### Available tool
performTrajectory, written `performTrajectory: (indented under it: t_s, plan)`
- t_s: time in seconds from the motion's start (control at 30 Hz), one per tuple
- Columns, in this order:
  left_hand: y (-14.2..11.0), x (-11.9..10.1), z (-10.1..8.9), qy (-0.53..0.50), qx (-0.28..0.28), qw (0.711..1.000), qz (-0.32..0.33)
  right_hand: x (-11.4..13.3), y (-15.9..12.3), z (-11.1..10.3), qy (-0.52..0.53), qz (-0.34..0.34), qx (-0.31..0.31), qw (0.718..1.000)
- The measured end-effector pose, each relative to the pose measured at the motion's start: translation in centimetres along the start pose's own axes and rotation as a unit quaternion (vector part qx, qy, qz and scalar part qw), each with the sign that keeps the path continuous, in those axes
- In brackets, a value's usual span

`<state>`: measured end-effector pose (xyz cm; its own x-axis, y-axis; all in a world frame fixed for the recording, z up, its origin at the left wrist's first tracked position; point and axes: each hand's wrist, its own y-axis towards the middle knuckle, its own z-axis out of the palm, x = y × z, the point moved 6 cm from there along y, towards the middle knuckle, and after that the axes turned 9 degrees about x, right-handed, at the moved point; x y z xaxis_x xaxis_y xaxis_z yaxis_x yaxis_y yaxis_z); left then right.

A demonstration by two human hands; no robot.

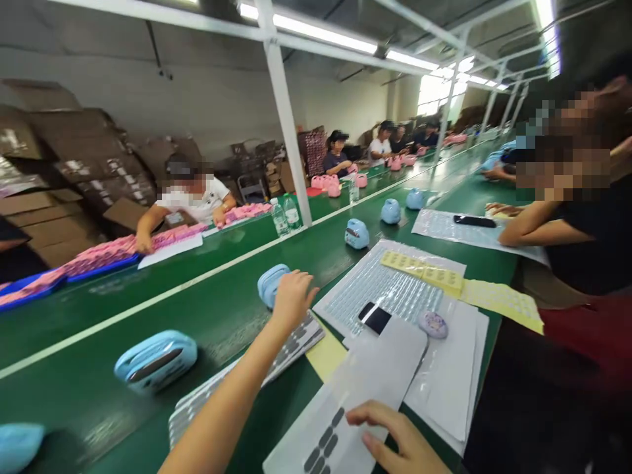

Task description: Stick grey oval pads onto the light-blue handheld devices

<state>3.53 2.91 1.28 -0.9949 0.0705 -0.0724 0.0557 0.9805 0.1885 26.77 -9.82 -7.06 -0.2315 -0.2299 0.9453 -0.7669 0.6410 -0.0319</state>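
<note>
My left hand (292, 299) stretches over the belt, its fingers extended and apart. It overlaps the right side of a light blue plastic case with a handle (269, 285); whether it touches the case I cannot tell. My right hand (390, 431) hovers at or just over a white backing sheet (365, 375) with several dark oval stickers (323, 438). Its thumb and forefinger are apart, with nothing visible between them. Under my left forearm lies a stack of sticker sheets (291, 345). Another blue case with a dark oval panel (157, 361) sits to the left.
More blue cases (356, 234) stand along the green belt (222, 296). Right of me lie plastic-wrapped sheets (375, 289), yellow sticker strips (424, 271), a dark phone-like rectangle (374, 318) and a purple oval object (433, 324). A co-worker (587, 204) sits at the right. Water bottles (285, 215) stand beside a white post.
</note>
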Motion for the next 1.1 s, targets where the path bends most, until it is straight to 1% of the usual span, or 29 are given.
performTrajectory:
  t_s: [0.1, 0.17, 0.23, 0.3, 0.37, 0.5, 0.63, 0.77, 0.9, 1.1]
  plan:
    - [-5.0, -5.0, 2.8, -0.080, 0.055, 0.990, 0.103, -0.3, 0.5, 1.0, -0.052, -0.002, 0.005, 0.999]
    - [-8.4, -7.5, 4.5, -0.138, 0.100, 0.967, 0.188, -0.5, 0.7, 1.5, -0.093, -0.007, 0.000, 0.996]
    - [-11.0, -8.8, 5.8, -0.199, 0.135, 0.936, 0.259, -0.8, 0.9, 1.8, -0.132, -0.008, -0.009, 0.991]
    - [-12.3, -8.7, 6.8, -0.250, 0.146, 0.913, 0.287, -1.1, 0.9, 2.0, -0.168, -0.008, -0.020, 0.986]
    - [-12.6, -7.9, 7.6, -0.282, 0.142, 0.906, 0.283, -1.4, 0.9, 1.9, -0.204, -0.004, -0.044, 0.978]
    - [-12.3, -6.8, 8.6, -0.313, 0.140, 0.902, 0.265, -1.7, 1.3, 1.9, -0.265, -0.002, -0.088, 0.960]
    - [-12.2, -6.8, 8.8, -0.327, 0.155, 0.892, 0.270, -1.8, 2.3, 2.4, -0.287, -0.026, -0.080, 0.954]
    - [-12.3, -7.1, 8.7, -0.303, 0.161, 0.900, 0.269, -1.8, 2.9, 2.5, -0.275, -0.037, -0.082, 0.957]
    - [-12.1, -7.3, 8.6, -0.307, 0.166, 0.899, 0.264, -1.7, 2.9, 2.3, -0.251, -0.027, -0.085, 0.964]
    - [-11.7, -7.3, 8.5, -0.320, 0.160, 0.896, 0.264, -2.0, 3.0, 2.8, -0.258, -0.015, -0.075, 0.963]
